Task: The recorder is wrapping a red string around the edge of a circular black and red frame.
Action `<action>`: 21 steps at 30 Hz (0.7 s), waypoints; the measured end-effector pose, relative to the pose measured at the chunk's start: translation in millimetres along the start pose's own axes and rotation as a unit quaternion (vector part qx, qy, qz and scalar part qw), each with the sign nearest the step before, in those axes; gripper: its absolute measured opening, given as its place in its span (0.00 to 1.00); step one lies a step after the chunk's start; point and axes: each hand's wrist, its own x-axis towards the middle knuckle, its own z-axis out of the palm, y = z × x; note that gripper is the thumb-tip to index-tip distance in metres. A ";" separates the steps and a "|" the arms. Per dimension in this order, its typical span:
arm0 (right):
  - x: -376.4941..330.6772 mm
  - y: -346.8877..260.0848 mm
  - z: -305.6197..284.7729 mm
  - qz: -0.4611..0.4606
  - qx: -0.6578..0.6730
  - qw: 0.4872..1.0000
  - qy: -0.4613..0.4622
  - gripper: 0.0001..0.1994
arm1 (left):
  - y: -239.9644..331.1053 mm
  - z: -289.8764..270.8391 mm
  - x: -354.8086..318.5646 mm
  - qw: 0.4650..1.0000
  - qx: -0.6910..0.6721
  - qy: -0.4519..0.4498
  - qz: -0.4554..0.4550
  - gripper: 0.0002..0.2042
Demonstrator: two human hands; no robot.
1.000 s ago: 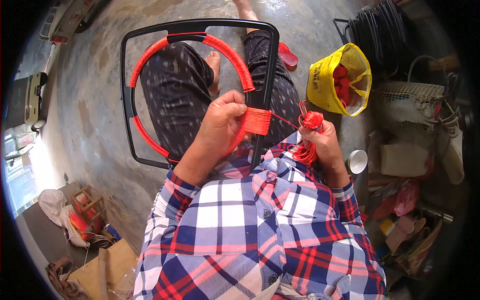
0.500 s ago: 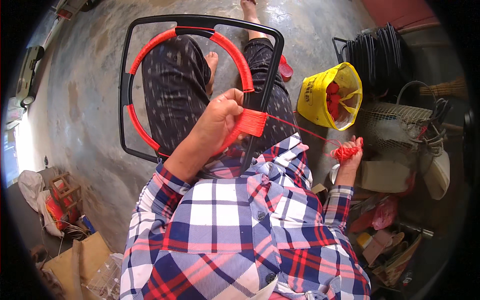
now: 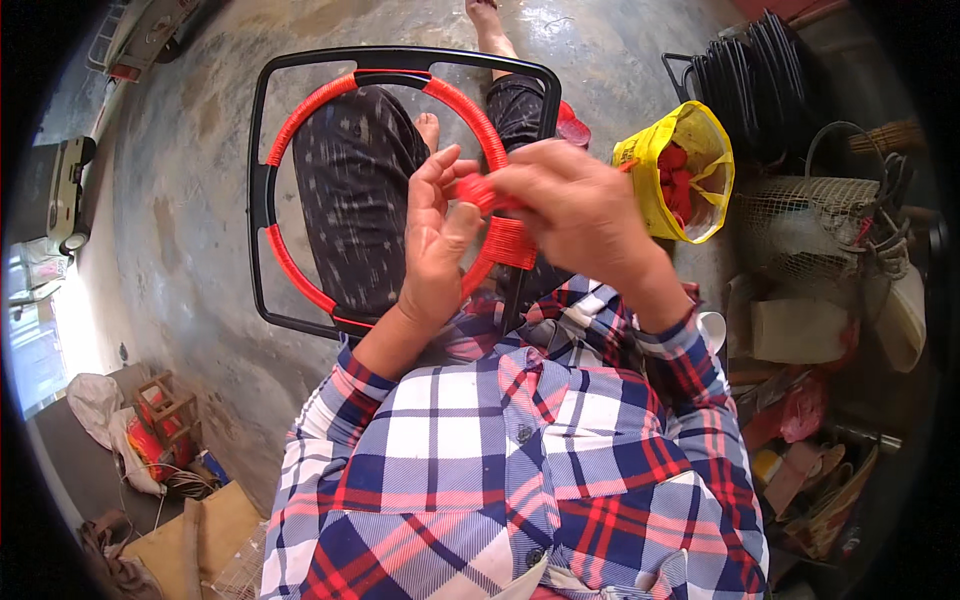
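A black frame with a round inner ring leans over my lap. Red cord covers stretches of the ring, and a wide wrapped band joins the ring to the frame's right bar. My right hand reaches across that bar, fingers closed on a small bundle of red cord. My left hand is inside the ring, palm turned up, fingers apart, its thumb close under the bundle. Whether it touches the bundle I cannot tell. The right hand hides part of the bar and is slightly blurred.
A yellow bag holding red bundles stands to the right. Behind it are several stacked black frames. A wire mesh basket and clutter line the right side. At lower left are a wooden stool and a board.
My right hand has come from the far right to the ring with the cord bundle. My left hand has let go of the wrapped band and opened beside the bundle.
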 end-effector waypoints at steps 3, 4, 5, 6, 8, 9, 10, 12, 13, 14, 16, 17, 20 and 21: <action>3.3 5.3 18.5 -0.075 -0.080 0.994 0.001 0.21 | 0.0 -1.2 1.9 1.000 0.028 -0.006 0.000 0.16; 1.5 9.3 16.4 -0.024 -0.080 0.994 0.074 0.23 | -3.6 -7.6 3.0 0.999 0.031 0.014 -0.042 0.14; -1.8 14.7 14.3 0.028 -0.080 0.985 0.148 0.24 | -6.7 -12.1 4.5 0.995 0.034 0.034 -0.083 0.12; -15.5 27.7 20.3 0.055 -0.071 0.979 0.183 0.26 | -10.0 -14.0 6.5 0.994 0.011 0.034 -0.107 0.12; -36.1 33.9 15.8 0.082 -0.072 0.979 0.173 0.25 | -15.2 -20.9 8.3 0.991 -0.020 0.024 -0.128 0.14; -45.0 32.8 16.4 0.113 -0.072 0.977 0.164 0.24 | -13.2 -20.3 9.4 0.987 -0.049 0.012 -0.153 0.16; -51.9 30.0 20.5 0.137 -0.030 0.982 0.123 0.22 | -11.3 -17.8 9.2 0.987 -0.051 0.014 -0.154 0.16; -58.3 19.5 28.8 0.134 0.005 0.988 0.075 0.21 | -5.0 -9.0 7.9 0.974 -0.131 0.007 -0.182 0.17; -58.4 14.2 33.1 0.129 0.041 0.990 0.029 0.20 | -4.4 -8.5 7.4 0.974 -0.132 0.007 -0.184 0.17; -58.5 11.5 36.9 0.143 0.048 0.988 0.018 0.21 | -3.9 -9.0 7.6 0.972 -0.142 -0.010 -0.188 0.19; -62.8 22.7 44.9 0.165 0.085 0.982 0.041 0.21 | 0.1 -4.7 9.1 0.968 -0.166 -0.026 -0.188 0.19; -65.1 27.6 46.2 0.188 0.121 0.972 0.065 0.21 | -0.3 -4.8 8.6 0.968 -0.166 -0.026 -0.187 0.19; -72.2 38.4 39.9 0.212 0.242 0.941 0.102 0.18 | 1.4 -4.8 10.4 0.950 -0.187 -0.030 -0.248 0.18; -71.1 35.7 37.9 0.249 0.350 0.894 0.131 0.17 | 6.9 -1.1 10.9 0.940 -0.210 -0.018 -0.267 0.16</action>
